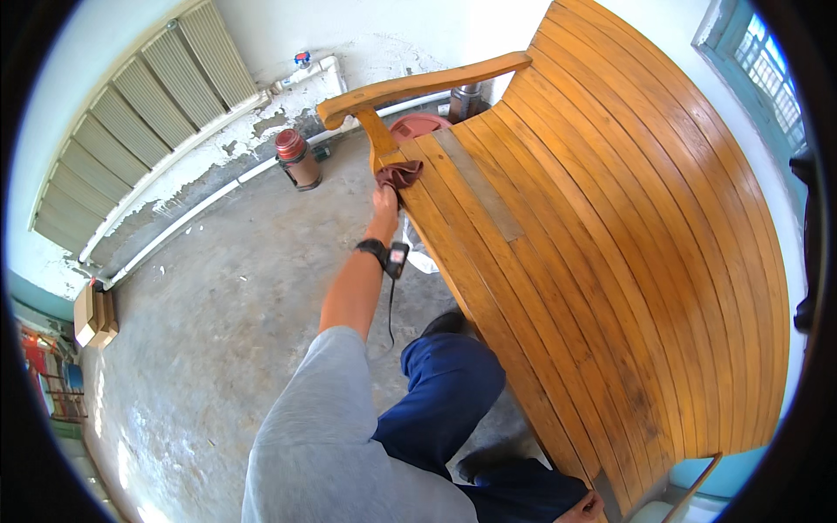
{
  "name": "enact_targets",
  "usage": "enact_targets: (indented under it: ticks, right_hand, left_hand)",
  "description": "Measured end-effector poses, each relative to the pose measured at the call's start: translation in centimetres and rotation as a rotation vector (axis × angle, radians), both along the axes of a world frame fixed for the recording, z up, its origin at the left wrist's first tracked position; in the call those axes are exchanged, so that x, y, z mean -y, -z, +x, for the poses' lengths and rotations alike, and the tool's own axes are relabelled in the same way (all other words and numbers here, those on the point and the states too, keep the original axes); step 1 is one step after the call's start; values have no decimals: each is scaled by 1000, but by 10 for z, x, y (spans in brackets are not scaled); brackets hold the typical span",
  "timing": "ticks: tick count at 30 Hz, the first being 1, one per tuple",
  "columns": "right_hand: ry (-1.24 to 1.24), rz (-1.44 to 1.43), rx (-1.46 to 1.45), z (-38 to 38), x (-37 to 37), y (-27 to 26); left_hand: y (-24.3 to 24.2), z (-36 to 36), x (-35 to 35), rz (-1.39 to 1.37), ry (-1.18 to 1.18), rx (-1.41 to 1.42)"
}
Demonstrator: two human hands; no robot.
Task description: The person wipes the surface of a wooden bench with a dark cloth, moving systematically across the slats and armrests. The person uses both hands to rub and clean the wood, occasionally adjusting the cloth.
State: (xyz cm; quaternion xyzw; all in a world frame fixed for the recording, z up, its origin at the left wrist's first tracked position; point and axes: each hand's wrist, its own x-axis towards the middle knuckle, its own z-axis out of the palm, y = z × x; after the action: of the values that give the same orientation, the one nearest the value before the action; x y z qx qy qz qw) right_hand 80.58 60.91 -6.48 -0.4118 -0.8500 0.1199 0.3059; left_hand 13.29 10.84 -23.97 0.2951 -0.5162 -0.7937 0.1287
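My left hand (387, 199) reaches out to the front corner of a slatted wooden bench (588, 216). Bunched in it is a dark red cloth (400, 174), which rests on the seat edge beside the base of the armrest post (377, 134). A black strap with a small cabled device (394, 259) is fixed around that wrist. At the bottom edge of the picture, only part of my right hand (582, 508) shows, near the bench's front edge and my dark trouser leg; its fingers are mostly cut off from view.
A curved armrest (431, 84) tops the bench's far end. On the concrete floor (216, 314) stands a red-lidded flask (297, 160), near a white wall pipe (196, 208) and a radiator (140, 108). Cardboard boxes (96, 316) stand at left. Behind the armrest are a red round object (418, 124) and a dark cylindrical container (465, 102).
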Motion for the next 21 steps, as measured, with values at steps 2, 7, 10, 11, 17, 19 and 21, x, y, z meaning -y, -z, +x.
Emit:
enact_targets:
  ticks: [2,7,10,11,17,19,21]
  right_hand:
    - [36,-50,20,-2,2,1]
    - [77,18,78,-2,2,0]
    - [64,109,71,5,-8,8]
    - [77,111,87,8,-12,13]
    - [103,82,-178,13,-27,50]
    - [7,20,-422,11,-27,51]
    - [96,-15,-87,14,-25,41]
  left_hand:
    - [20,19,-13,-133,-4,-69]
    - [49,110,-74,-287,293,333]
    - [49,155,-100,-398,276,158]
    - [47,157,-102,-457,272,138]
    - [24,105,-73,-84,134,146]
    - [14,74,-57,27,90,-81]
    - [6,35,-31,107,52,-78]
